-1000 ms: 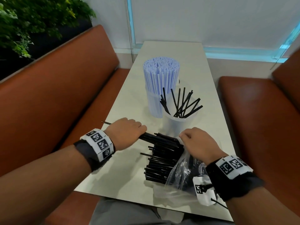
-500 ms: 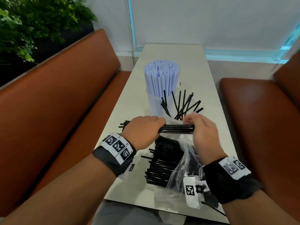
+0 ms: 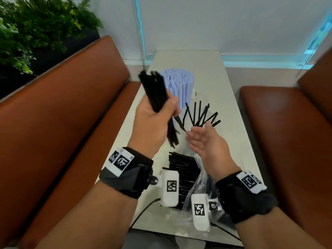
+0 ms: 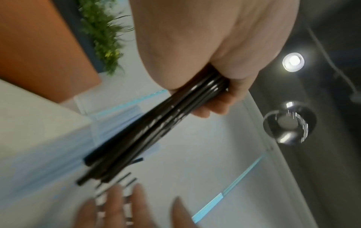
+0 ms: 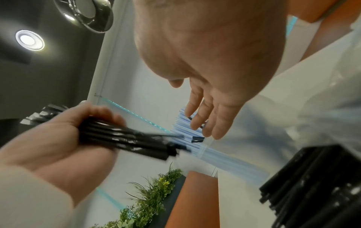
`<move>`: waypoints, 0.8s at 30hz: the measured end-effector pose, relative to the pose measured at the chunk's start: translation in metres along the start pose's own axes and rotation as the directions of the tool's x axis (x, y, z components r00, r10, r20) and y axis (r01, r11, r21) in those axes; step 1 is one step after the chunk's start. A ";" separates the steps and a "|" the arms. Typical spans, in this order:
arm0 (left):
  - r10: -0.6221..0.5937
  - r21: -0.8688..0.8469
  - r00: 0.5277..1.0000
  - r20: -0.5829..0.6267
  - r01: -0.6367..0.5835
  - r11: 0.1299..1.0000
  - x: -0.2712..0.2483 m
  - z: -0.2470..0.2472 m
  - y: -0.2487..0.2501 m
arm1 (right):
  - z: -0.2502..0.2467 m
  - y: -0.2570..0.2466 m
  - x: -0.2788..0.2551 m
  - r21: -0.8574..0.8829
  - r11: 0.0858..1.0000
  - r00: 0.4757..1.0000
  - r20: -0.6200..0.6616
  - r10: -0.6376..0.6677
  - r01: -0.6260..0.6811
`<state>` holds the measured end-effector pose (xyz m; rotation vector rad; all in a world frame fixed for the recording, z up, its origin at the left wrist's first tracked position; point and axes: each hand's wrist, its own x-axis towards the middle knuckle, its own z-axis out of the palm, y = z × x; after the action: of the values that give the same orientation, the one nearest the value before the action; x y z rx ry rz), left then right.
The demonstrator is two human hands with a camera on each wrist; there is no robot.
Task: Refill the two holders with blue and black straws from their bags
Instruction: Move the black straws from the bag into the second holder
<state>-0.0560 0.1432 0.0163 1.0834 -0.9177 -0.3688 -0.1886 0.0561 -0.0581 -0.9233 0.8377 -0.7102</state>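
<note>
A person sits at a narrow pale tabletop (image 3: 212, 72). Their left hand (image 3: 152, 123) grips a bundle of black straws (image 3: 156, 97), raised and tilted above the tabletop. Their right hand (image 3: 204, 141) hovers beside it, fingers relaxed, palm empty. Mid-tabletop, a holder (image 3: 193, 92) packed with blue straws (image 3: 179, 83) stands just behind one holding few black straws (image 3: 201, 114). More black straws (image 3: 183, 168) spill from a clear bag (image 3: 199, 184) by the near edge.

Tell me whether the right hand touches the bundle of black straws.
Apart. The head view shows table between the open right hand and the bundle of black straws gripped by the left hand.
</note>
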 end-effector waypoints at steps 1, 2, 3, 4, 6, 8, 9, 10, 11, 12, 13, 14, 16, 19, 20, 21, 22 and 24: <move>0.006 -0.153 0.999 -0.040 -0.012 0.988 0.004 0.002 0.005 | 0.002 0.000 -0.001 0.040 0.999 0.999 0.002 0.034 -0.034; -0.011 -0.269 0.997 -0.071 -0.009 0.963 0.007 0.004 0.007 | 0.005 -0.001 -0.003 0.089 0.994 0.997 -0.002 0.071 -0.070; -0.046 -0.355 0.995 -0.093 0.010 0.935 0.008 0.007 0.007 | 0.007 -0.003 -0.004 0.145 0.983 0.994 0.000 0.109 -0.108; -0.091 -0.404 0.990 -0.110 0.039 0.914 0.007 0.012 0.005 | 0.009 -0.004 -0.005 0.191 0.971 0.990 0.013 0.140 -0.140; -0.173 -0.399 0.975 -0.143 0.103 0.911 -0.002 0.022 -0.003 | 0.012 -0.007 -0.007 0.241 0.953 0.983 0.057 0.174 -0.183; -0.229 -0.389 0.959 -0.169 0.148 0.909 -0.009 0.025 -0.010 | 0.013 -0.009 -0.010 0.257 0.949 0.982 0.070 0.173 -0.185; -0.249 -0.408 0.952 -0.180 0.158 0.899 -0.011 0.024 -0.013 | 0.013 -0.009 -0.011 0.255 0.951 0.984 0.065 0.164 -0.176; -0.268 -0.434 0.945 -0.187 0.165 0.886 -0.010 0.022 -0.015 | 0.012 -0.007 -0.011 0.234 0.958 0.986 0.059 0.158 -0.167; -0.281 -0.451 0.941 -0.189 0.171 0.876 -0.009 0.022 -0.016 | 0.011 -0.006 -0.012 0.207 0.964 0.985 0.075 0.154 -0.167; -0.286 -0.447 0.940 -0.187 0.178 0.877 -0.008 0.022 -0.016 | 0.011 -0.004 -0.013 0.161 0.972 0.982 0.105 0.158 -0.173; -0.285 -0.423 0.940 -0.185 0.186 0.887 -0.007 0.022 -0.017 | 0.011 -0.001 -0.015 0.106 0.979 0.977 0.140 0.160 -0.175; -0.284 -0.391 0.941 -0.183 0.195 0.899 -0.006 0.023 -0.017 | 0.011 0.002 -0.015 0.047 0.989 0.978 0.157 0.133 -0.142; -0.286 -0.353 0.941 -0.181 0.209 0.912 -0.004 0.022 -0.019 | 0.002 0.003 -0.014 -0.092 0.992 0.986 0.156 -0.066 0.081; -0.313 -0.354 0.933 -0.174 0.237 0.904 -0.004 0.022 -0.022 | -0.008 -0.005 -0.013 -0.443 0.786 0.857 0.475 -0.202 0.431; -0.317 -0.345 0.934 -0.166 0.247 0.906 -0.005 0.024 -0.022 | -0.008 -0.006 -0.012 -0.556 0.685 0.830 0.543 -0.129 0.471; -0.316 -0.329 0.936 -0.157 0.252 0.910 -0.007 0.028 -0.023 | -0.006 -0.006 -0.010 -0.649 0.576 0.830 0.548 -0.101 0.498; -0.310 -0.314 0.939 -0.149 0.253 0.915 -0.009 0.031 -0.023 | -0.003 -0.006 -0.009 -0.722 0.476 0.850 0.512 -0.122 0.503; -0.293 -0.300 0.947 -0.132 0.243 0.922 -0.011 0.033 -0.021 | 0.000 -0.007 -0.008 -0.796 0.338 0.864 0.451 -0.224 0.503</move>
<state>-0.0850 0.1218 -0.0020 0.9619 -0.5392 -0.6033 -0.1937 0.0593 -0.0499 -2.2403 0.7416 -0.4464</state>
